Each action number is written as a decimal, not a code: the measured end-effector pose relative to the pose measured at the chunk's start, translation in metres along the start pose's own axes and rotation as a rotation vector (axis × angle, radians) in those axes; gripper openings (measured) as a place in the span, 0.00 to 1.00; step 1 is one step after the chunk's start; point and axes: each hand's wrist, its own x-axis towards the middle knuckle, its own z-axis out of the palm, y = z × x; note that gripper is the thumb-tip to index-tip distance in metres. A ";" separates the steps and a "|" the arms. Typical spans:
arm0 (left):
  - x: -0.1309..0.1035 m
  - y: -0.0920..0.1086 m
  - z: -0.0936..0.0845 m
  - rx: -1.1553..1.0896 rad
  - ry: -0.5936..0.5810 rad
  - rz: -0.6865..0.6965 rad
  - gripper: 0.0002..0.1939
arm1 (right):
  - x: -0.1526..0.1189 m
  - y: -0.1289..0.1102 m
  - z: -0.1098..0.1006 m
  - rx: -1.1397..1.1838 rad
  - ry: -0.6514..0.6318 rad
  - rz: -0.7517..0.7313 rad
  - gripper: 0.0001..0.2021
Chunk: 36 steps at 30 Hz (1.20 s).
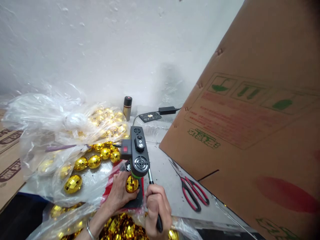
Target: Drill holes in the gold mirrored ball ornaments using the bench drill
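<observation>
My left hand (pixel 118 192) is closed around a shiny gold faceted ball (pixel 132 184), keeping it under the head of a small black bench machine (pixel 140 151) with round vents. A green ring shows at the machine's underside, just above the ball. Whether a tool tip touches the ball cannot be made out. To the right of it, my right hand (pixel 157 208) grips a metal lever (pixel 150 176) with a black handle end. Beneath the ball lies a dark base plate (pixel 136 201) over red-striped material (pixel 110 186).
Clear plastic bags (pixel 62 123) with many gold balls lie left, and more gold balls (pixel 120 228) sit in front. Red-handled scissors (pixel 193 193) rest right, beside a large tilted carton (pixel 240 133). Behind are a dark-capped bottle (pixel 127 108) and a black power adapter (pixel 167 110).
</observation>
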 end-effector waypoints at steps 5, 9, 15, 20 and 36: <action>0.000 -0.002 0.003 -0.025 0.006 -0.010 0.24 | -0.006 0.007 0.012 -0.007 0.121 -0.020 0.17; 0.000 -0.007 0.008 -0.022 0.037 0.011 0.23 | -0.006 0.007 0.015 -0.016 0.148 -0.038 0.18; -0.001 -0.003 0.006 -0.013 0.046 0.021 0.22 | -0.012 0.004 0.019 0.003 0.177 0.059 0.18; -0.001 0.001 0.003 -0.004 0.025 0.019 0.22 | -0.012 0.003 0.024 0.014 0.225 0.084 0.19; -0.002 0.001 0.006 0.031 0.035 0.017 0.22 | -0.015 0.015 0.025 0.000 0.236 -0.031 0.19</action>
